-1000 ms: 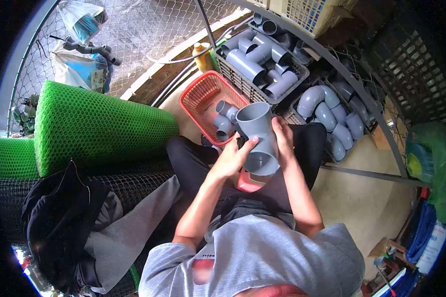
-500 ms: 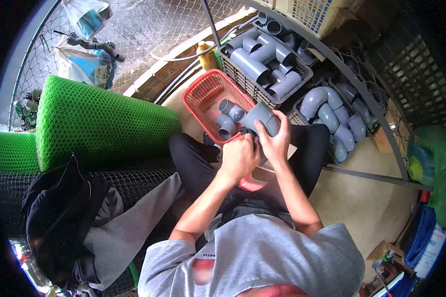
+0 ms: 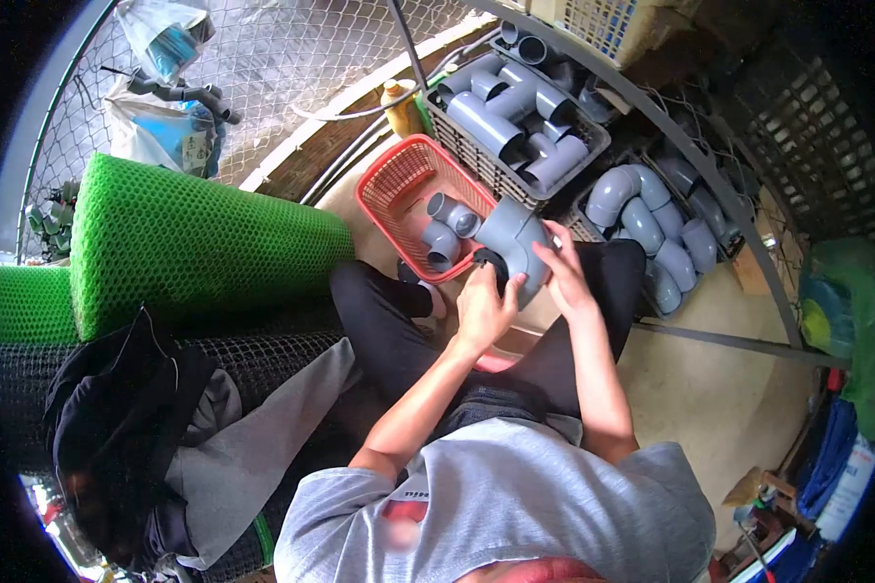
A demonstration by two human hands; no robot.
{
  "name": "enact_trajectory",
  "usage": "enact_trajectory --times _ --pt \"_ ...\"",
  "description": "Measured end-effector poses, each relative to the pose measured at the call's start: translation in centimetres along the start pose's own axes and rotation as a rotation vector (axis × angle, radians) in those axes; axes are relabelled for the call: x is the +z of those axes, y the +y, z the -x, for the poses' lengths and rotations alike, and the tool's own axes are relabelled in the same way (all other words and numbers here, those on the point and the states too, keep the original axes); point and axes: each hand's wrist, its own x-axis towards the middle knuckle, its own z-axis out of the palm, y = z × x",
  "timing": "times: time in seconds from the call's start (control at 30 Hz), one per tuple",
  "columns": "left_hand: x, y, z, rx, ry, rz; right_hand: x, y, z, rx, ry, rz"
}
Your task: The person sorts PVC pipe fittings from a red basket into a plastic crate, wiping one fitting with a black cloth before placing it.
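A large grey pipe elbow is held above my lap, beside the red basket. My left hand is at its lower left side, with a black object at the fingertips; I cannot make out what it is. Against the right side of the elbow, my right hand rests with its fingers partly spread and touching it. Inside the red basket lie smaller grey pipe fittings, just left of the elbow.
Black crates of grey pipe fittings stand ahead and to the right. A green mesh roll and a dark jacket lie on the left. A yellow bottle stands behind the basket. A metal bar crosses at right.
The elbow has turned, and more of its bend now shows. My left hand has shifted right and lower, near its lower end. The fingers of my right hand have loosened along its side.
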Motion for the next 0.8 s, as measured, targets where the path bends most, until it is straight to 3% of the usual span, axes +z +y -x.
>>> enact_trajectory --times 0.13,0.2,0.23,0.27,0.33,0.37,0.4,0.47,0.53,0.73,0.8 --pt "-0.3 0.0 0.5 0.110 0.026 -0.068 0.3 2.3 -0.3 0.104 0.136 -0.119" --pt "-0.5 0.1 0.5 0.379 0.133 0.054 0.8 3.9 -0.6 0.128 0.221 -0.092" --pt "-0.1 -0.7 0.7 0.471 0.069 -0.034 0.7 4.3 -0.6 0.223 0.155 -0.141" --pt "-0.8 0.4 1.2 0.546 -0.012 -0.122 -0.3 5.9 -0.7 0.474 0.069 -0.333" --pt "-2.0 1.0 1.2 0.649 -0.093 -0.095 -2.5 11.5 -0.3 0.268 -0.028 -0.530" --pt "-2.8 0.8 0.0 0.699 -0.184 -0.123 1.3 4.8 1.8 0.223 -0.364 -0.732" --pt "-4.0 1.3 -1.3 0.707 -0.253 -0.119 1.7 6.6 2.9 0.021 -0.054 -0.496" --pt "-4.9 0.4 -3.4 0.684 -0.384 -0.077 0.4 6.8 1.6 0.103 0.042 -0.260" --pt "-4.8 -1.0 -5.1 0.761 -0.387 -0.057 2.0 4.2 1.9 -0.005 0.131 -0.073" --pt "-4.7 -0.3 -6.1 0.778 -0.286 -0.092 1.5 1.7 0.6 -0.210 0.135 0.240" --pt "-4.0 -0.8 -6.7 0.649 -0.184 0.021 2.6 0.3 0.8 -0.193 0.187 0.209"
